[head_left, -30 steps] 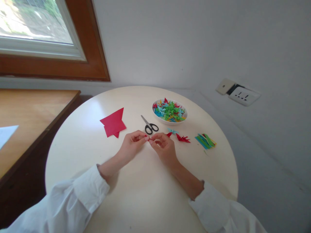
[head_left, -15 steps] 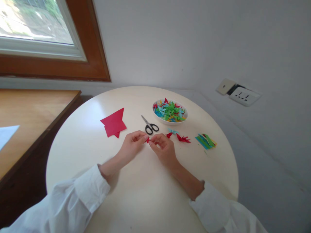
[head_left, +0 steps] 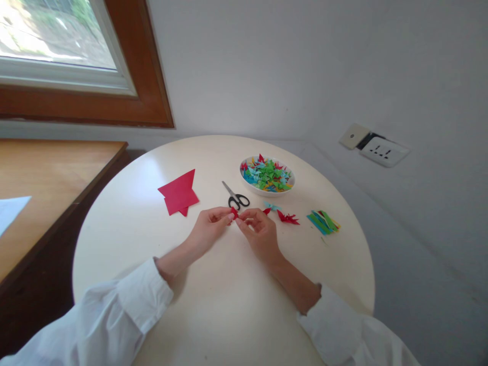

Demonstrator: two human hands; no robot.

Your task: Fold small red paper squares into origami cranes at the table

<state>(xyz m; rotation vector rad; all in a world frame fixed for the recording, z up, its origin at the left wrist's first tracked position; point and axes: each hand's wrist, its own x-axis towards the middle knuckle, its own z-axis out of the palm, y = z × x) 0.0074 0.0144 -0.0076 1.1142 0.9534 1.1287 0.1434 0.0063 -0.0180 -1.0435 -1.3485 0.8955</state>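
Note:
Between my two hands is a small folded piece of red paper [head_left: 235, 213]. My left hand [head_left: 211, 223] pinches its left side between thumb and fingers. From the right, the fingertips of my right hand [head_left: 259, 231] are closed on its other side. Just beyond the fingers lies a pair of scissors [head_left: 237, 197] with black handles, blades pointing away. Folded red paper cranes [head_left: 288, 217] and a light blue one [head_left: 271, 206] rest to the right of my right hand, one red one partly hidden behind it.
Red paper sheets [head_left: 179, 194] lie on the left of the round white table [head_left: 213, 315]. A white bowl [head_left: 267, 193] full of colourful folded paper stands at the back, and a stack of paper strips [head_left: 324, 222] lies at right. A wooden desk [head_left: 57, 162] adjoins on the left.
The red paper has turned and moved slightly up and right between my fingertips, so more of it shows. My right hand has shifted a little to the right.

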